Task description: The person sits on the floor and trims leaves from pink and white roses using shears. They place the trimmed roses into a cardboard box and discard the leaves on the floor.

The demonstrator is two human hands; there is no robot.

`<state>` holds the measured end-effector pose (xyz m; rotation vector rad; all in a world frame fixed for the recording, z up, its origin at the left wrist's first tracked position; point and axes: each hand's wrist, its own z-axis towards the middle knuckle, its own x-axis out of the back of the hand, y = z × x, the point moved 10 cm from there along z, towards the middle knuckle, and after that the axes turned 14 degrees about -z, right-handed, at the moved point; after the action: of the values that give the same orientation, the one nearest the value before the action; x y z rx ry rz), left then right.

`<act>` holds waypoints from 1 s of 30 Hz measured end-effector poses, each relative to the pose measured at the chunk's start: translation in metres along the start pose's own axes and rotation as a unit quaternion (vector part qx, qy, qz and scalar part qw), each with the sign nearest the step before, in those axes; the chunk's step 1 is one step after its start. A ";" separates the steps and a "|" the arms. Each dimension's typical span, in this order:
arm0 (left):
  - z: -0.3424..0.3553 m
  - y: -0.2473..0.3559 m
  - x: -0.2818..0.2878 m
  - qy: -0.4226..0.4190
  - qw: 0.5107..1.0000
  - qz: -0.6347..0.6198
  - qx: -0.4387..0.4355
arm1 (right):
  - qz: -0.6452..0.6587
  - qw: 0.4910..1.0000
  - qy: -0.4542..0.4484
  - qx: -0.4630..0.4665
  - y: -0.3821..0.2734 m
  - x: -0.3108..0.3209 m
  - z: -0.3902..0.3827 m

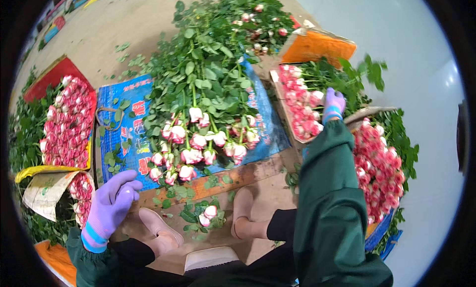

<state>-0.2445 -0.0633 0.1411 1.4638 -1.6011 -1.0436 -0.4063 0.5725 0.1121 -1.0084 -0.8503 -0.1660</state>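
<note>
My left hand (112,203), in a purple glove with a blue-striped cuff, is held over the left side with fingers loosely bent and apart; I see nothing in it. My right hand (334,102), gloved alike, is closed around the stem of a rose (316,98) above the right-hand bundle. The rose's pink-and-white head points left, and its leafy end sticks out to the right. Beneath it lies a bundle of pink-and-white roses (297,101) in a cardboard wrap with an orange flap (317,48). A loose pile of roses (198,140) spreads in front of me, heads toward me.
Under the pile is a blue printed sheet (116,138) with a wooden board (238,179) along its near edge. Wrapped rose bundles (69,123) stand at left, another bundle (379,173) at right. Cut roses (208,216) lie between my shoes. A pale wall (421,54) rises at right.
</note>
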 end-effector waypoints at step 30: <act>0.002 -0.003 0.026 0.008 0.974 0.164 -0.158 | -0.425 0.808 -0.248 0.325 -0.130 -0.239 -0.319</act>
<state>-0.2477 -0.0887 0.1369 0.9563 -1.5181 -1.0327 -0.4567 0.1873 -0.0458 0.0600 -1.6697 -0.3447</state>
